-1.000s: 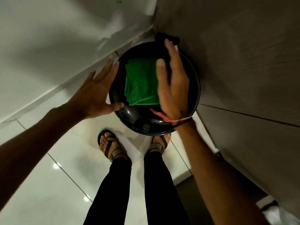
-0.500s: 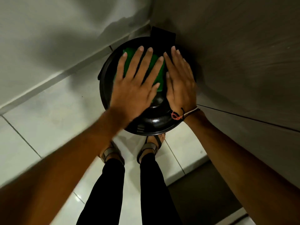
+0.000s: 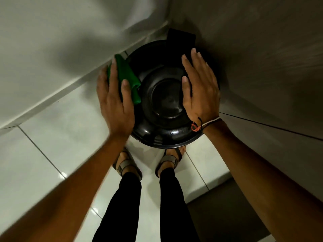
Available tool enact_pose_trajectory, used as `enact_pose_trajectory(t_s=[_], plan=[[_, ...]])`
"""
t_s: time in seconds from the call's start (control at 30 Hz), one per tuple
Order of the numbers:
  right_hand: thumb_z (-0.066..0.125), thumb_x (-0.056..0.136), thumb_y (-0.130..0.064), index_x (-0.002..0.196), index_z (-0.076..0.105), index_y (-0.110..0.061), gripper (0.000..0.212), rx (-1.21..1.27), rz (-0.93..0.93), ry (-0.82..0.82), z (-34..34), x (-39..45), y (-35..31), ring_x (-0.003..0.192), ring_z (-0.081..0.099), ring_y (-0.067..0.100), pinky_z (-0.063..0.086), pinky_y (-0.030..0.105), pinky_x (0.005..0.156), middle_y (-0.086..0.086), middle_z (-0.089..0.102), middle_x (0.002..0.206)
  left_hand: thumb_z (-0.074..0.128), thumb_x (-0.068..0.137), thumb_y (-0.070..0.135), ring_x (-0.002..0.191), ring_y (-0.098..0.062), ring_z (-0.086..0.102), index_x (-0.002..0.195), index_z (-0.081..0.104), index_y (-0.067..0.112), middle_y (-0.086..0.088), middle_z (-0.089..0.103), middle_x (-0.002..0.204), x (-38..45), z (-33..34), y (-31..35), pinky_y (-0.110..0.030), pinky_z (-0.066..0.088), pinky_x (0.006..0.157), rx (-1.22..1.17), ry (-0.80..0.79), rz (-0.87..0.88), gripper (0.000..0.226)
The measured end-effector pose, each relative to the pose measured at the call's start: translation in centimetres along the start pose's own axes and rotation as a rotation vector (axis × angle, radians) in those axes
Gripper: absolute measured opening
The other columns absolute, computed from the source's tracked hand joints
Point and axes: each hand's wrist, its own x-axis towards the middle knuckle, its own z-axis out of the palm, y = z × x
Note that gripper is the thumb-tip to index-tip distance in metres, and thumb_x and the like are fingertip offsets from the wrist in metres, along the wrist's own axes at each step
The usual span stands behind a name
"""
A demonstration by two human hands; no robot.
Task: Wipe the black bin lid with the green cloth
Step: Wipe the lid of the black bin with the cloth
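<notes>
The round, glossy black bin lid (image 3: 166, 102) stands in the corner just ahead of my feet. The green cloth (image 3: 130, 79) is bunched at the lid's left edge, partly hanging over the rim. My left hand (image 3: 115, 102) lies on the cloth with fingers curled over it, pressing it against the lid's left side. My right hand (image 3: 201, 88) rests flat on the lid's right side, fingers extended and holding nothing. A thread bracelet sits on that wrist.
A white wall (image 3: 61, 49) runs along the left and a grey cabinet panel (image 3: 262, 67) rises close on the right. White floor tiles (image 3: 52, 154) spread out below. My sandalled feet (image 3: 127, 165) stand right under the bin. A dark mat (image 3: 218, 206) lies at lower right.
My left hand came onto the cloth at the lid's centre, then dragged it to the left rim, bunching it. My right hand shifted from the cloth to the lid's right side.
</notes>
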Motion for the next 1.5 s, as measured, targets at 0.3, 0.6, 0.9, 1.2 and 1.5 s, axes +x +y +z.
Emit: enact_pose_trajectory(t_s=[0.3, 0.6, 0.9, 1.2, 1.5], plan=[[0.042, 0.109, -0.021, 0.153, 0.044, -0.012, 0.045, 0.024, -0.022, 0.022, 0.0, -0.2, 0.4, 0.156, 0.031, 0.027, 0.03, 0.045, 0.127, 0.014, 0.037, 0.164, 0.035, 0.108, 0.025, 0.158, -0.039, -0.005, 0.161, 0.008, 0.003, -0.024, -0.001, 0.17, -17.1, 5.1, 4.3, -0.061, 0.012, 0.127, 0.02, 0.066, -0.196, 0.064], [0.038, 0.11, -0.027, 0.154, 0.043, -0.008, 0.047, 0.016, -0.06, 0.026, 0.2, -0.3, 0.7, 0.155, 0.031, 0.03, 0.032, 0.047, 0.126, 0.017, 0.037, 0.164, 0.031, 0.106, 0.03, 0.157, -0.043, 0.007, 0.16, 0.012, 0.005, -0.03, 0.014, 0.166, -12.8, 3.3, 0.3, -0.058, 0.012, 0.128, 0.168, 0.022, 0.059, 0.062], [0.034, 0.111, -0.03, 0.153, 0.044, -0.01, 0.048, 0.015, -0.037, 0.039, 0.3, -0.2, 0.5, 0.155, 0.033, 0.029, 0.033, 0.047, 0.125, 0.015, 0.039, 0.163, 0.037, 0.106, 0.034, 0.152, -0.039, 0.031, 0.157, 0.036, 0.011, -0.022, 0.039, 0.16, 8.5, 0.3, 2.1, -0.057, 0.031, 0.122, 0.339, -0.391, 0.755, 0.056], [0.026, 0.111, -0.036, 0.152, 0.047, -0.012, 0.052, 0.035, 0.012, 0.038, 0.1, -0.1, 0.1, 0.154, 0.034, 0.027, 0.03, 0.04, 0.126, 0.013, 0.041, 0.162, 0.031, 0.109, 0.039, 0.153, -0.038, 0.028, 0.156, 0.035, 0.006, -0.025, 0.033, 0.162, 1.0, 0.6, 0.5, -0.046, 0.023, 0.127, 0.254, -0.102, 0.43, 0.058], [0.032, 0.109, -0.032, 0.153, 0.044, -0.012, 0.05, 0.07, 0.014, 0.018, 0.3, -0.2, 0.8, 0.155, 0.031, 0.028, 0.024, 0.042, 0.128, 0.014, 0.038, 0.164, 0.065, 0.096, 0.022, 0.156, -0.029, 0.008, 0.157, -0.019, 0.039, -0.028, -0.006, 0.167, -13.9, -0.1, -5.4, -0.004, 0.014, 0.119, -0.01, -0.238, 0.08, 0.106]])
